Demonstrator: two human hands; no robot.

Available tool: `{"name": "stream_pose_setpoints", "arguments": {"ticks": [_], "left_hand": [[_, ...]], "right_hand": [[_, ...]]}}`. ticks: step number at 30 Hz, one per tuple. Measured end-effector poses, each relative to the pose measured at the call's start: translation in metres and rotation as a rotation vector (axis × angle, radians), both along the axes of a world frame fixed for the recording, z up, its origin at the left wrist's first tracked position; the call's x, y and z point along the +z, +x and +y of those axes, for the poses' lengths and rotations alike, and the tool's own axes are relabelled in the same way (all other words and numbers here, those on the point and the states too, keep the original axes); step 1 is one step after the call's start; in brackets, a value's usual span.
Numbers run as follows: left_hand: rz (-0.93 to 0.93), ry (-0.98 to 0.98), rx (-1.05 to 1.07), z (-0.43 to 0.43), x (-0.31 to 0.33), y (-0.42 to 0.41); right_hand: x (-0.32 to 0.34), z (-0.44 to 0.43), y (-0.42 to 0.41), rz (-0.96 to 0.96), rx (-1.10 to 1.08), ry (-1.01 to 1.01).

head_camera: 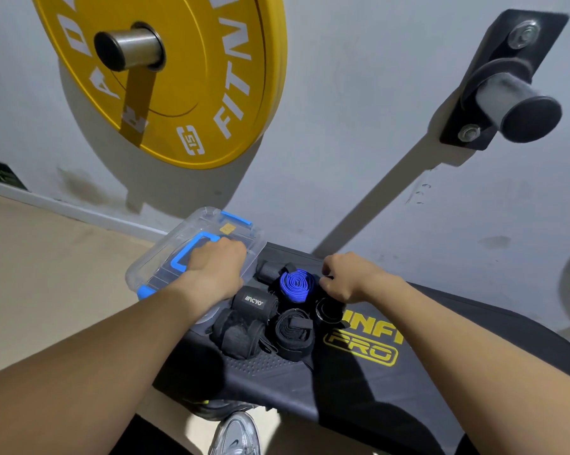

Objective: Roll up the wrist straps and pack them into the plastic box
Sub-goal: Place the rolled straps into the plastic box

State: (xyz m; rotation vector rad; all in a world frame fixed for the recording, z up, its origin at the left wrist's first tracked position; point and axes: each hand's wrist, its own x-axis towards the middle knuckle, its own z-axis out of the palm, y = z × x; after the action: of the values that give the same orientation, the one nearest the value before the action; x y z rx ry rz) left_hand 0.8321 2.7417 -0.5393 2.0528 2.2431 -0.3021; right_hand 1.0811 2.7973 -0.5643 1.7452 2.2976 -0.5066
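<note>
Several rolled black wrist straps lie beside the clear plastic box; left hand fingers grip its blue handle, right hand fingers pinch one black strap.

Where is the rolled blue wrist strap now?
In the head view, the rolled blue wrist strap lies on the black bench pad, left of the right hand and right of the clear plastic box.

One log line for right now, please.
left hand: on box handle, grip unclear | right hand: pinching black strap | box: closed | rolls: on bench
</note>
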Motion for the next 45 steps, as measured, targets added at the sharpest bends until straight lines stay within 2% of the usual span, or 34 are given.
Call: {"name": "stream_pose_setpoints", "arguments": {"ticks": [5, 8, 14, 16, 19, 21, 26, 30, 33, 35, 38, 41, 45], "left_hand": [[-0.041, 0.043, 0.128, -0.002, 0.022, -0.003], [-0.1, 0.147, 0.176, -0.006, 0.042, 0.001], [-0.086, 0.347, 0.036, -0.042, 0.075, 0.03], [-0.083, 0.365, -0.004, -0.057, 0.081, 0.047], [-0.079, 0.412, -0.108, -0.078, 0.086, 0.073], [-0.09, 0.44, -0.228, -0.09, 0.089, 0.088], [-0.026, 0.534, -0.567, -0.108, 0.095, 0.118], [-0.002, 0.609, -0.746, -0.113, 0.095, 0.145], [-0.156, 0.575, -0.869, -0.117, 0.087, 0.167], [-0.281, 0.455, -0.897, -0.117, 0.079, 0.181], [-0.393, 0.183, -0.774, -0.109, 0.064, 0.199], [-0.473, -0.035, -0.529, -0.1, 0.044, 0.214], [-0.417, -0.185, -0.181, -0.082, 0.015, 0.221]], "right_hand": [[0.033, -0.02, -0.001, 0.084, -0.07, 0.14], [0.054, -0.035, 0.004, 0.163, -0.089, 0.213], [0.091, -0.064, 0.022, 0.421, -0.149, 0.336], [0.098, -0.074, 0.028, 0.553, -0.226, 0.343], [0.111, -0.087, 0.039, 0.914, -0.445, 0.194], [0.121, -0.095, 0.05, 1.055, -0.538, 0.175], [0.134, -0.112, 0.095, 0.952, -0.667, 0.356], [0.134, -0.135, 0.151, 0.879, -0.783, 0.164], [0.126, -0.155, 0.185, 0.844, -0.806, 0.054], [0.121, -0.165, 0.204, 0.863, -0.829, 0.019], [0.108, -0.177, 0.221, 0.795, -0.842, -0.035], [0.088, -0.184, 0.226, 0.655, -0.808, -0.061], [0.063, -0.19, 0.227, 0.564, -0.817, -0.105]]}}
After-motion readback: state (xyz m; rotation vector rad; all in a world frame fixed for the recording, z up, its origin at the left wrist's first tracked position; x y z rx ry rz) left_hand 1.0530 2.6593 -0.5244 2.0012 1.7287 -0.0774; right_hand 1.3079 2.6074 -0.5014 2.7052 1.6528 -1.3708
